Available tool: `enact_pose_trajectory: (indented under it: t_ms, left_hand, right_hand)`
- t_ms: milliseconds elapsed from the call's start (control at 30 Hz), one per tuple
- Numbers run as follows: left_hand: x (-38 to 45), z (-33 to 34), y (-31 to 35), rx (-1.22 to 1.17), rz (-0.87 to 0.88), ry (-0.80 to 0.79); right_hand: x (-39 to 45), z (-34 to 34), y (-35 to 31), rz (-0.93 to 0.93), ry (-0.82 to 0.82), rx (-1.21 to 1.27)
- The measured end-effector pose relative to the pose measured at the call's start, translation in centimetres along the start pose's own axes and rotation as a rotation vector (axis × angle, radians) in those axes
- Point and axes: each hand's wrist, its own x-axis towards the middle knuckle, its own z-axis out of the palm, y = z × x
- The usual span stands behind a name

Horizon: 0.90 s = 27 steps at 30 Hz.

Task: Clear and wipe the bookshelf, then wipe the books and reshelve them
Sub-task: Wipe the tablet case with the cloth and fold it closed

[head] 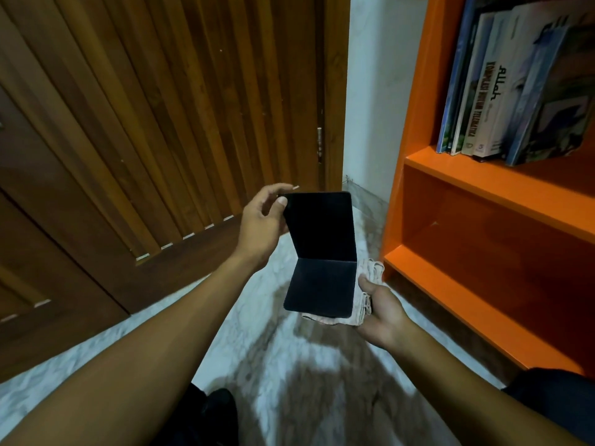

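I read this as the book-wiping step. Left hand [262,220] fingers pinch the top corner of the thin black folded-open cover [320,255]; right hand [383,305] grips the crumpled pale cloth [370,272] under it at 5 o'clock. Next: drag cloth across cover, then reshelve in the orange wooden bookshelf [483,185] at 2 o'clock. Shelved book spines [495,91] read "Allah"; other lettering too blurred.

Dim indoor light; wide-angle bending at edges; slight motion blur, soft focus throughout.
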Motion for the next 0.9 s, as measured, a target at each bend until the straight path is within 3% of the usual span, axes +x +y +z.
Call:
enact_pose_trajectory:
  t_ms: [133,300,567,667,900]
  left_hand:
    - [-0.4,0.8,-0.1,0.213,0.081,-0.017]
    - [-1.5,2.7,0.4,0.295,-0.082,-0.036]
    - [-1.3,3.3,0.4,0.005,-0.246,0.023]
    - [-1.3,3.3,0.7,0.01,-0.193,0.023]
    - [-1.7,2.8,2.2,-0.184,-0.292,-0.102]
  right_hand:
    - [0.0,0.3,0.1,-0.029,0.003,-0.017]
    - [-0.7,1.4,0.3,-0.109,0.04,-0.02]
    - [-0.7,1.9,0.5,-0.28,0.078,-0.104]
    - [-0.7,2.3,0.8,-0.325,0.092,-0.156]
    - [-1.8,3.1,0.6,-0.767,0.226,-0.625]
